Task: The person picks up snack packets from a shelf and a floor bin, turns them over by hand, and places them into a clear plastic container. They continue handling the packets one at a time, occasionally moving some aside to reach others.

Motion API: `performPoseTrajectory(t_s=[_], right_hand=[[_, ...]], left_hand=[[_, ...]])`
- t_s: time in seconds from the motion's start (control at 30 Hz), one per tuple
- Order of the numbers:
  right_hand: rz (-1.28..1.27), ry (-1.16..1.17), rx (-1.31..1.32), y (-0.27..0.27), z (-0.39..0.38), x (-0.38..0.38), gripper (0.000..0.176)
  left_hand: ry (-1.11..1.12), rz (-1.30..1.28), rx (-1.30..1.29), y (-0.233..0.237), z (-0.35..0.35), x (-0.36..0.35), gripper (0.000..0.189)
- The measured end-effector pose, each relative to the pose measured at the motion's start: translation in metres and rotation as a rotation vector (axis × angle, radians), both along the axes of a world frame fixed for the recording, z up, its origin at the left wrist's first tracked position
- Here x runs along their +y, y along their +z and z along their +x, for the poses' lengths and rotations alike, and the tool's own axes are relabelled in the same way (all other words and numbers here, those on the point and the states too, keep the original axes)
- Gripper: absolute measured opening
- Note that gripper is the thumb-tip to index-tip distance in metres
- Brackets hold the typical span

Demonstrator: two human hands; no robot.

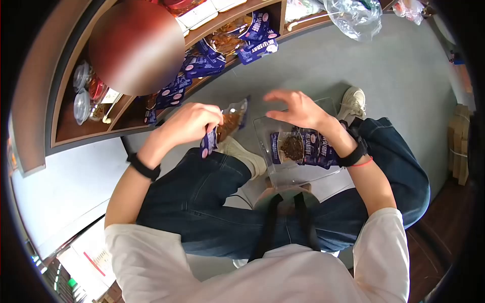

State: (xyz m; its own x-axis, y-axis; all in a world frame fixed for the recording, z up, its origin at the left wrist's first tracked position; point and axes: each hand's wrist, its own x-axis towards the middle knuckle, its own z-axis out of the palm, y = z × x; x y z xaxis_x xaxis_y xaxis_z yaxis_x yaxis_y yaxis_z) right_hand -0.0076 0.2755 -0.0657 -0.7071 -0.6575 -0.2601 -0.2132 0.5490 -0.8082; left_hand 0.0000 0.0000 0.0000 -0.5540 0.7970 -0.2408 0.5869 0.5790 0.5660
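My left hand (194, 121) is closed on a blue snack pouch (230, 123) with a see-through window and brown food inside. The pouch is held up over my left shoe (242, 155). My right hand (293, 107) has its thumb and fingers apart and holds nothing; it hovers over the back edge of a clear plastic bin (283, 179). Inside this bin lie several more blue pouches (293, 148), one with its window and dark brown food facing up. My right forearm hides part of the bin.
A wooden shelf (280, 22) curves along the upper left, with several blue pouches (202, 63) in its lower compartments. Clear-lidded jars (82, 103) stand at its left end. A plastic bag (356, 20) hangs at the top right. Flattened cardboard (458, 144) leans at the right.
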Motion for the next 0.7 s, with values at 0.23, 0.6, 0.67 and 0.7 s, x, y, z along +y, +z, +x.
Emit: performPoseTrajectory(t_s=[0.23, 0.6, 0.67, 0.7], right_hand=[[-0.281, 0.295, -0.026, 0.102, 0.047, -0.026, 0.027], [-0.751, -0.285, -0.267, 0.107, 0.067, -0.018, 0.013], [-0.797, -0.293, -0.211, 0.102, 0.065, -0.020, 0.013], [-0.846, -0.300, -0.156, 0.101, 0.065, -0.020, 0.014]], left_hand=[[-0.066, 0.508, 0.158, 0.114, 0.057, 0.039, 0.011], [0.946, 1.147, -0.846, 0.084, 0.046, 0.025, 0.063], [0.856, 1.186, -0.874, 0.078, 0.045, 0.024, 0.064], [0.769, 1.221, -0.897, 0.074, 0.044, 0.023, 0.064]])
